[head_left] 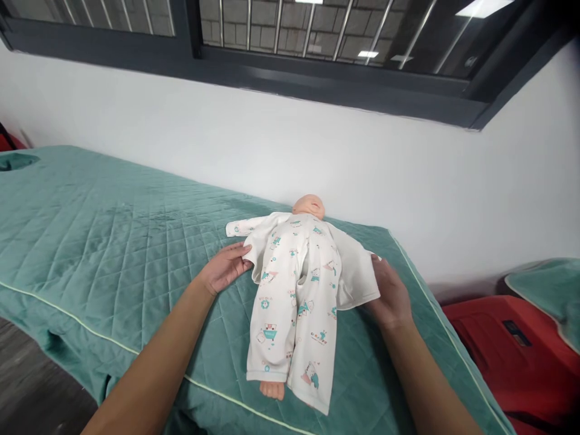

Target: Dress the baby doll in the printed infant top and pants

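Note:
A baby doll (309, 206) lies on its back on the bed, head toward the wall. White printed baby trousers (270, 302) cover its legs and reach up over its chest; one bare foot (272, 389) shows below the left leg opening. Under them a white baby shirt (356, 266) is spread open, one sleeve stretched out to the left. My left hand (226, 266) pinches the shirt's left edge between thumb and fingers. At the other side, my right hand (392, 296) grips the shirt's right edge, its fingertips partly hidden behind the cloth.
A green quilted cover (149, 235) lies over the bed, its pale piping along the front and right edges. Behind it stands a white wall (181, 121) below a dark-framed window (317, 72) with bars. A red plastic object (493, 338) with green cloth on it is at the right.

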`<state>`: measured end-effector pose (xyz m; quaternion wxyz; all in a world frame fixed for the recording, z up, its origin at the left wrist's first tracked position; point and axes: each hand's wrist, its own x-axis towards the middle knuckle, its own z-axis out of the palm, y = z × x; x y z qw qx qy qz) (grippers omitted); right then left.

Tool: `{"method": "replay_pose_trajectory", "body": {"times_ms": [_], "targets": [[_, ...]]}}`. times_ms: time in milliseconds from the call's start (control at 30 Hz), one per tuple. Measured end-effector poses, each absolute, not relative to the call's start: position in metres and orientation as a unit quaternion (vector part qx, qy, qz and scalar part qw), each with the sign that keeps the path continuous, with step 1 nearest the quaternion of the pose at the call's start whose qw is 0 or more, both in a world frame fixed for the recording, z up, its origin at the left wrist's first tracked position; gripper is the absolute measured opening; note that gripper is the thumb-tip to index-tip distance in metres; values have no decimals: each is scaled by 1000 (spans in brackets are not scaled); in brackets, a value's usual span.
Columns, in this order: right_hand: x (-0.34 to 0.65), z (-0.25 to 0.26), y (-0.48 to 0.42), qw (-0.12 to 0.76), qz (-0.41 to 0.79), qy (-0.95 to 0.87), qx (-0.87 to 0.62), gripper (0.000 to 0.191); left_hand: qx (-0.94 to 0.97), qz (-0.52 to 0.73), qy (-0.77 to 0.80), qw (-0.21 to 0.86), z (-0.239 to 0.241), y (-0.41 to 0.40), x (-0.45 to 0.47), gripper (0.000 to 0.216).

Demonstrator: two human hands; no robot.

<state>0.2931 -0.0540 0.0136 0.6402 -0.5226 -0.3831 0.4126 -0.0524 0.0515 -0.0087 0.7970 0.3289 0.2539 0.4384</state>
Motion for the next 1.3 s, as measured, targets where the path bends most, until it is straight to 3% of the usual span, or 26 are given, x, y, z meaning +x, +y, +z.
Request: {"method": "replay_pose_trajectory", "body": {"times_ms": [167,333,400,667,833,1033,1133,1300], "targets": [[260,57,-43,612,412,-436,-515,32,342,440,252,791,-9,52,-52,16],[211,100,-58,371,417,-636,-532,32,336,454,255,785,-9,53,-51,20],[202,103,-68,320,396,-670,-541,31,330,458,255,785,-9,53,-50,22],[195,68,-117,433,296,-617,-586,19,352,468,249,772,-9,49,-52,23],[175,38,-159,417,254,-670,-559,13,372,490,293,732,-5,54,-39,30],[189,47,-168,418,236,-667,-570,14,490,565,349,565,36,42,-1,33],[194,61,-164,419,217,-660,-584,14,674,494,356,418,50,24,13,23],[168,55,-181,259,205,-762,-556,7,866,328,320,198,43,-12,15,24]]}}
